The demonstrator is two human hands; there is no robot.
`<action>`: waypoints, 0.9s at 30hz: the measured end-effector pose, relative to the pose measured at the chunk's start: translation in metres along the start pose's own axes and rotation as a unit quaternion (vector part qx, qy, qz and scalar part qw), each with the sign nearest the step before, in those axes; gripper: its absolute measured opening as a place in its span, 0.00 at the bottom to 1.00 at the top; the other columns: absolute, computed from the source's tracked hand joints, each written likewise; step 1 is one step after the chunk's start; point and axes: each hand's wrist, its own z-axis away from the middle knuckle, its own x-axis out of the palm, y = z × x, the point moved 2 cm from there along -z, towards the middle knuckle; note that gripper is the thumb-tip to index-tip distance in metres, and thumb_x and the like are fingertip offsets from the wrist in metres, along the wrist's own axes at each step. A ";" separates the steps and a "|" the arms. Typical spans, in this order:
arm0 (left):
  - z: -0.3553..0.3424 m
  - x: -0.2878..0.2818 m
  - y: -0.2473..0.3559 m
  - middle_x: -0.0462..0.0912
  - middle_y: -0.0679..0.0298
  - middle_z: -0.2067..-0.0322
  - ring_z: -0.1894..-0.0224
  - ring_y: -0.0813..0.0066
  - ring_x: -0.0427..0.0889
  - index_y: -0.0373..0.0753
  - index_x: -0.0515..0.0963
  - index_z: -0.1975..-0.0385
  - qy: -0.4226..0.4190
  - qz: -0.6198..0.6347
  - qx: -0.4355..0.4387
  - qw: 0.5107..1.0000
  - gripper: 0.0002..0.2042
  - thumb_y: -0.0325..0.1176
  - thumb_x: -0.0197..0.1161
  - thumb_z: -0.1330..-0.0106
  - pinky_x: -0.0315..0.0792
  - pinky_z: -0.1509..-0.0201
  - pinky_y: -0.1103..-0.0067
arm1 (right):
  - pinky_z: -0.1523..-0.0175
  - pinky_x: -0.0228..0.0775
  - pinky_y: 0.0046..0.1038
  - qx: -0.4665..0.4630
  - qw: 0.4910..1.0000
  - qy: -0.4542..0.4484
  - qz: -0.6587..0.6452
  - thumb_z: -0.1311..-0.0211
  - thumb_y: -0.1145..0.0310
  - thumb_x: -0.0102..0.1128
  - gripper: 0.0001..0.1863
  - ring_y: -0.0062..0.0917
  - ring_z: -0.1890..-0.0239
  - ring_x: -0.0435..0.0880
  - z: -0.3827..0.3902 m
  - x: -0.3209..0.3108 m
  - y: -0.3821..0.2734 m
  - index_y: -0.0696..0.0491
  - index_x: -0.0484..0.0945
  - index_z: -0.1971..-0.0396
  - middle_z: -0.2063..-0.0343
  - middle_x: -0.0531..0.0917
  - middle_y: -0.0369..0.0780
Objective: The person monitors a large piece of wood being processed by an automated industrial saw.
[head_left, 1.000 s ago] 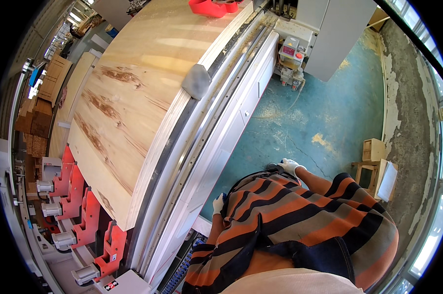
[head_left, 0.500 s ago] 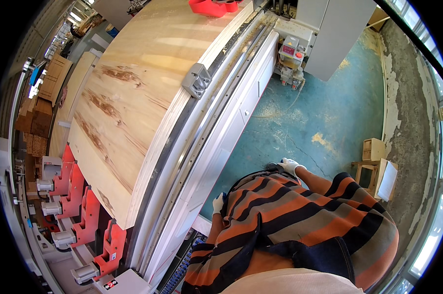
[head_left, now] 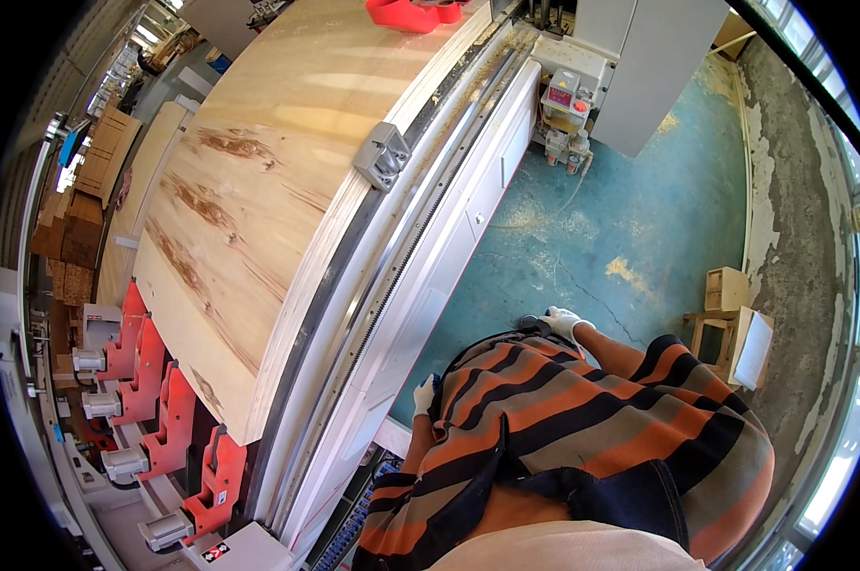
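My left hand (head_left: 424,397), in a white glove with a dark blue patch, hangs beside my striped shirt (head_left: 544,400), between my body and the machine's white side panel (head_left: 420,319). Its fingers are mostly hidden, so its grip cannot be made out. Farther right, my right hand (head_left: 565,323), also in a white glove, is held low in front of the shirt, over the blue-green floor. Its fingers look loosely extended, and no object shows in them. Neither hand touches the large plywood sheet (head_left: 268,171) lying on the machine bed at left.
A grey metal block (head_left: 383,156) sits at the sheet's edge, beside a long rail (head_left: 392,257). Red brackets (head_left: 168,414) line the near left end. A red curved part (head_left: 411,13) lies on the far end. By the right wall stand a wooden stool (head_left: 711,335) and small box (head_left: 726,289).
My right hand has turned very slightly, and the dark blue at its fingertips shows less. Otherwise the scene looks the same.
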 end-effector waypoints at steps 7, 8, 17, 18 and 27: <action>0.000 0.000 -0.001 0.69 0.57 0.83 0.79 0.58 0.67 0.41 0.64 0.83 0.015 0.016 0.021 1.000 0.05 0.35 0.46 0.53 0.60 0.78 0.73 | 0.54 0.55 0.29 -0.016 1.000 -0.001 0.008 0.56 0.51 0.37 0.28 0.35 0.55 0.63 -0.006 0.005 0.005 0.58 0.62 0.61 0.59 0.66 0.48; 0.002 -0.001 0.000 0.68 0.57 0.83 0.79 0.59 0.67 0.41 0.64 0.83 0.005 -0.001 0.014 1.000 0.05 0.34 0.46 0.53 0.59 0.78 0.73 | 0.54 0.55 0.29 -0.016 1.000 -0.002 0.009 0.56 0.51 0.37 0.28 0.35 0.55 0.63 -0.003 0.004 0.002 0.58 0.62 0.61 0.59 0.66 0.48; -0.001 -0.001 0.005 0.67 0.57 0.84 0.80 0.61 0.66 0.41 0.63 0.84 -0.016 0.021 -0.016 1.000 0.05 0.34 0.45 0.53 0.59 0.78 0.74 | 0.57 0.57 0.28 -0.066 0.995 -0.004 0.069 0.51 0.63 0.37 0.14 0.36 0.58 0.64 -0.041 0.022 0.032 0.44 0.65 0.62 0.63 0.63 0.46; -0.003 0.000 0.003 0.68 0.57 0.83 0.80 0.61 0.66 0.41 0.63 0.84 -0.009 -0.001 0.006 1.000 0.06 0.34 0.45 0.53 0.59 0.78 0.74 | 0.57 0.57 0.28 -0.068 0.995 -0.003 0.072 0.51 0.64 0.38 0.14 0.36 0.58 0.64 -0.042 0.021 0.031 0.44 0.65 0.62 0.63 0.63 0.47; -0.029 0.010 -0.003 0.68 0.55 0.82 0.77 0.57 0.67 0.41 0.63 0.84 -0.029 0.040 -0.058 0.997 0.07 0.36 0.46 0.53 0.59 0.77 0.71 | 0.55 0.55 0.30 -0.078 0.994 -0.002 0.071 0.54 0.54 0.37 0.25 0.37 0.56 0.63 -0.053 -0.001 0.024 0.60 0.62 0.62 0.60 0.66 0.49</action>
